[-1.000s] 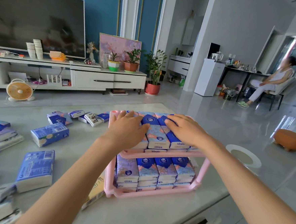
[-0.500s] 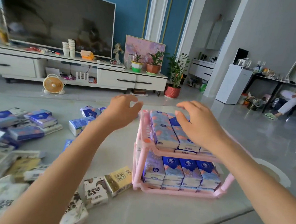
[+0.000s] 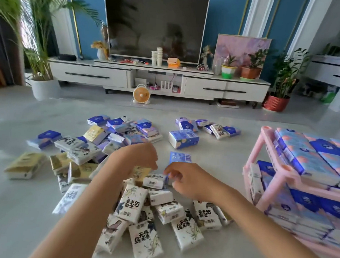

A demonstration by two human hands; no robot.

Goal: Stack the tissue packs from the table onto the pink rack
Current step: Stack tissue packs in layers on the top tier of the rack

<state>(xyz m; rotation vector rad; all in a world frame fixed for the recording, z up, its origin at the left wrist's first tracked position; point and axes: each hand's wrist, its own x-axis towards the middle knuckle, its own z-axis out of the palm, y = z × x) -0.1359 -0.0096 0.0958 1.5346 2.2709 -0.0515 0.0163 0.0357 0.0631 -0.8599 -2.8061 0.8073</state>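
Glossy table, crinkly rectangular tissue packs

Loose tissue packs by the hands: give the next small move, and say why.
Probably close the right hand on the small white pack at its fingers. Both hands hover empty over the pile, the left hand beside it, and the pink rack stands on the right.
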